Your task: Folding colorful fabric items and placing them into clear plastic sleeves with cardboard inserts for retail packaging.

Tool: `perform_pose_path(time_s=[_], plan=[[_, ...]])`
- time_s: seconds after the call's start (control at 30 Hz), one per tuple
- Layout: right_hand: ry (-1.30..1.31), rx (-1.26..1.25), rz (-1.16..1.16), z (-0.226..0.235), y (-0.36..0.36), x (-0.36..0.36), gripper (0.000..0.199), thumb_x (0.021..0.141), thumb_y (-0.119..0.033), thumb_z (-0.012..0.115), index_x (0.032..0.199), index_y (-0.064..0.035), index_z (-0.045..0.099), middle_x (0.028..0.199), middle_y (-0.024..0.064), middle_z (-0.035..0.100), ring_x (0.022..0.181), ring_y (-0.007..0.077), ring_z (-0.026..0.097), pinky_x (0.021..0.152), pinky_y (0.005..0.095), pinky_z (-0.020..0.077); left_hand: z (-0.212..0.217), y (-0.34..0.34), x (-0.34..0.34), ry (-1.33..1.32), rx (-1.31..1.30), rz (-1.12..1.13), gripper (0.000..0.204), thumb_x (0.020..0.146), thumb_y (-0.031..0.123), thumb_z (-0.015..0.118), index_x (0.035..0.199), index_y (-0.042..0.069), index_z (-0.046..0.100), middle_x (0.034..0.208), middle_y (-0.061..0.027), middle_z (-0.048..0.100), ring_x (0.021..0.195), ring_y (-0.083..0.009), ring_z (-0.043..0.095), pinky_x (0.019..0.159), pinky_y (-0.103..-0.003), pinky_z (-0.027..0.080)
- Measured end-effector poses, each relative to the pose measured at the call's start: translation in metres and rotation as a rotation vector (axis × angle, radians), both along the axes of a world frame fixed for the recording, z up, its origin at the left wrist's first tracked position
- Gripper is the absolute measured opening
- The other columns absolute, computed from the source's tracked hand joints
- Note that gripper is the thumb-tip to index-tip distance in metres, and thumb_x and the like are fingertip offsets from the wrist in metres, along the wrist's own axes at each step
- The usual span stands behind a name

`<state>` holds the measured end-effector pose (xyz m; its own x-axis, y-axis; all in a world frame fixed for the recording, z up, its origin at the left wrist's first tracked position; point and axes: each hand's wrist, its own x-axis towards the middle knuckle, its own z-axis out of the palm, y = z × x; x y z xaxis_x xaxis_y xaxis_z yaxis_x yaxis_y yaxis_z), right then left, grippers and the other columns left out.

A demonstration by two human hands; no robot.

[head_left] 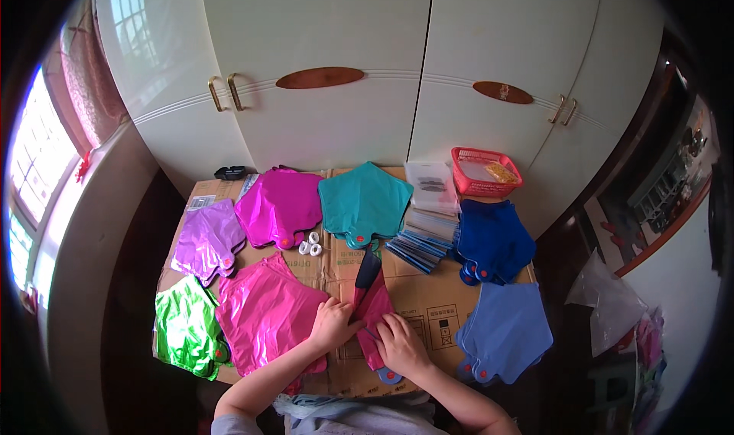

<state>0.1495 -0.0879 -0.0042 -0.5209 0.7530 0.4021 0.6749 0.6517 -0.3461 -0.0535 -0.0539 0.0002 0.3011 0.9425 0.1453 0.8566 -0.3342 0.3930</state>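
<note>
A folded foil balloon (375,306), pink with a dark blue-black strip at its upper end, lies on the cardboard in front of me. My left hand (334,324) closes its fingers on the balloon's left edge. Opposite it, my right hand (403,347) grips the lower right side with bent fingers. A small blue tab with a red dot (390,375) pokes out below the right hand. Under my left forearm spreads a stack of flat pink foil balloons (267,313), partly covered by that arm.
Around the cardboard (413,290) lie green (186,324), purple (209,240), magenta (281,206), teal (365,202), dark blue (495,240) and light blue foil stacks (507,332). White ribbon rolls (311,245), fanned packets (423,240) and a red basket (465,173) sit among them. White cabinets (321,129) stand behind.
</note>
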Motion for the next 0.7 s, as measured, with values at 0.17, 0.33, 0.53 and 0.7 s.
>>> perform_pose_path(time_s=[0.17, 0.33, 0.53, 0.7], plan=[[-0.009, -0.006, -0.033, -0.003, -0.002, 0.0, 0.036, 0.083, -0.019, 0.062, 0.112, 0.0016, 0.056, 0.12, 0.0226, 0.049, 0.117, 0.0372, 0.048, 0.101, 0.043, 0.0405, 0.0, -0.003, 0.002, 0.018, 0.063, -0.043, 0.03, 0.076, 0.033, 0.071, 0.082, 0.005, 0.06, 0.082, -0.0081, 0.064, 0.087, -0.0272, 0.057, 0.076, -0.04, 0.042], [-0.03, 0.009, -0.073, -0.001, -0.004, 0.0, 0.038, 0.082, -0.022, 0.064, 0.113, -0.0001, 0.056, 0.121, 0.0228, 0.049, 0.113, 0.037, 0.049, 0.096, 0.0433, 0.0429, 0.002, -0.006, 0.002, 0.032, 0.093, -0.062, 0.027, 0.076, 0.03, 0.07, 0.084, 0.005, 0.061, 0.084, -0.0075, 0.064, 0.088, -0.0259, 0.057, 0.075, -0.04, 0.042], [-0.044, 0.046, -0.13, 0.001, -0.004, 0.001, 0.04, 0.08, -0.027, 0.066, 0.11, -0.0015, 0.057, 0.12, 0.0217, 0.051, 0.109, 0.036, 0.051, 0.092, 0.0438, 0.0443, 0.005, -0.006, 0.001, -0.009, 0.081, -0.099, 0.021, 0.075, 0.024, 0.07, 0.084, 0.007, 0.063, 0.085, -0.0049, 0.063, 0.089, -0.0241, 0.057, 0.075, -0.038, 0.04], [-0.068, 0.064, -0.141, 0.006, -0.003, 0.002, 0.04, 0.08, -0.029, 0.065, 0.108, -0.0023, 0.057, 0.118, 0.0199, 0.053, 0.108, 0.0344, 0.052, 0.09, 0.0444, 0.0446, 0.007, -0.009, 0.001, 0.013, 0.135, -0.117, 0.016, 0.072, 0.02, 0.07, 0.085, 0.011, 0.065, 0.085, -0.0019, 0.062, 0.089, -0.0219, 0.056, 0.074, -0.038, 0.04]])
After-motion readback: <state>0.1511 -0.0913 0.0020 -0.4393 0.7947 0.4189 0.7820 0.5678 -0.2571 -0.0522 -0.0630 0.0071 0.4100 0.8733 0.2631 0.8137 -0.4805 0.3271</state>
